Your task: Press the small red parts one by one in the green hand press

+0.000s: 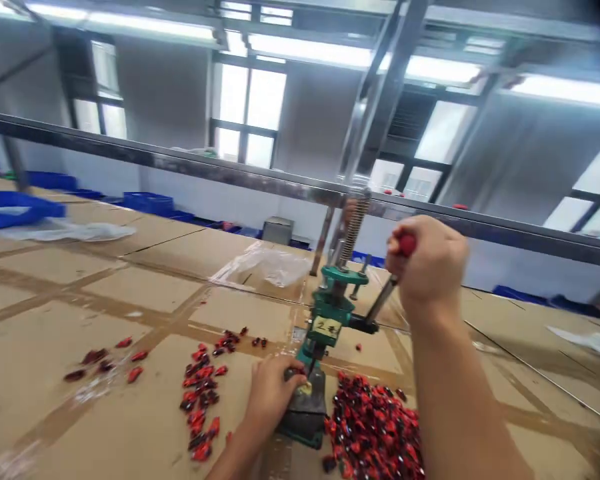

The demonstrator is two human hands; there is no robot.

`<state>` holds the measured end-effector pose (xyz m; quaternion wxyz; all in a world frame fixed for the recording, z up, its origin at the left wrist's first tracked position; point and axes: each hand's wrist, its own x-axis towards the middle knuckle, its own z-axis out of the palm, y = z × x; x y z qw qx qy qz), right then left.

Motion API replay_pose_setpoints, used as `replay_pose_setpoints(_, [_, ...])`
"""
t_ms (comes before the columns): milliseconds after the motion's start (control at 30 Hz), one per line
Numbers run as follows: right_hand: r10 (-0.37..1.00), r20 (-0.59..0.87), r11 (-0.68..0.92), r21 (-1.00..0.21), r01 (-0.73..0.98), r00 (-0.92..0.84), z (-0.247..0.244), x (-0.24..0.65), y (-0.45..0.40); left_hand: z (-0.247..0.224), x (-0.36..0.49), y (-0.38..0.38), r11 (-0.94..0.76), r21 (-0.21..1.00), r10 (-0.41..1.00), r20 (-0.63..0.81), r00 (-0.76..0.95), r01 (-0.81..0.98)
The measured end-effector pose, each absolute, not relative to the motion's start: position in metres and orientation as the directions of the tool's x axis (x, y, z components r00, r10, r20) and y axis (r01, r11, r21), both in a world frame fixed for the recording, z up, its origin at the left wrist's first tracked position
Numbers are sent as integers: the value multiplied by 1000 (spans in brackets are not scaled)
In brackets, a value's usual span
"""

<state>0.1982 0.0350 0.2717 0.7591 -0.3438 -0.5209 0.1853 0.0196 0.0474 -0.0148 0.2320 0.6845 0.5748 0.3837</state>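
Note:
A green hand press (333, 310) with a spring on top and a paper label on its body stands in front of me. My right hand (433, 263) is wrapped round the red-knobbed lever (383, 300) of the press, raised at its right side. On the dark base plate (305, 403), my left hand (275, 387) has its thumb and fingers together under the press tip; whatever they pinch is too small to make out. Beside the base on the right lies a big pile of small red and black parts (375, 427). A looser row of similar parts (200, 393) lies left of my left hand.
Cardboard sheets joined with brown tape cover the table (95, 333). A few more red pieces (136, 373) lie further left. Clear plastic (275, 267) sits behind the press. A metal rail (195, 170) crosses beyond, with blue bins (147, 203) at the back and left.

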Motion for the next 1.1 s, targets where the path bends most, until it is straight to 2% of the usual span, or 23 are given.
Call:
replay_pose_setpoints(67, [625, 666, 717, -696, 38, 407, 273, 198, 35, -15, 20, 52, -240, 752, 968, 232, 95, 614])
replay_pose_setpoints(367, [600, 718, 733, -670, 118, 354, 270, 196, 34, -11, 21, 44, -269, 721, 962, 163, 221, 639])
replay_pose_setpoints(600, [606, 717, 737, -669, 96, 344, 270, 197, 36, -22, 25, 39, -222, 773, 975, 166, 148, 594])
replay_pose_setpoints(867, [609, 717, 734, -671, 101, 340, 268, 197, 33, -31, 27, 38, -301, 760, 953, 266, 146, 577])
replay_pose_setpoints(1100, [619, 711, 731, -677, 84, 334, 272, 196, 33, -36, 28, 38, -288, 767, 954, 281, 103, 573])
